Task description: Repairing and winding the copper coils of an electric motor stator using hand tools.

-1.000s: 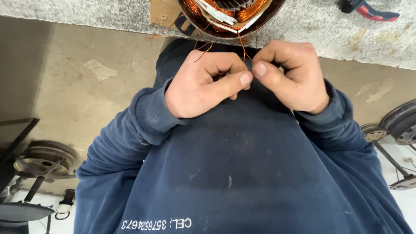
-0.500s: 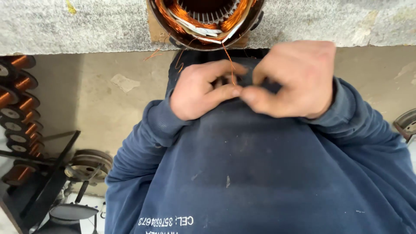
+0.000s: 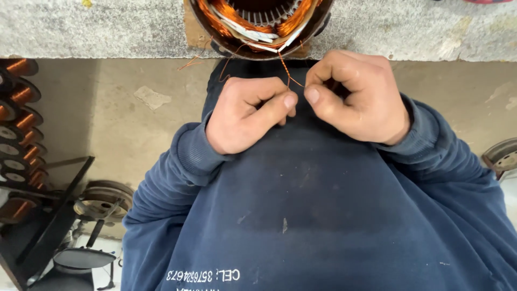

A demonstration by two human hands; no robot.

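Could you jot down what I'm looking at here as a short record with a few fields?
Left hand: left hand pinches a thin copper wire
Right hand: right hand pinches the same wire, thumb tips nearly meeting
Wire source: it runs up to the motor stator with copper windings
Support: stator sits at the edge of a grey stone bench
Nearby: copper wire spools stacked at far left
Clothing: dark blue sweatshirt

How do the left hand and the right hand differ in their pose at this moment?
The left hand lies lower, its thumb stretched out toward the right hand. The right hand sits higher, nearer the motor stator, fingers curled tighter. Both pinch the thin copper wire coming from the stator.
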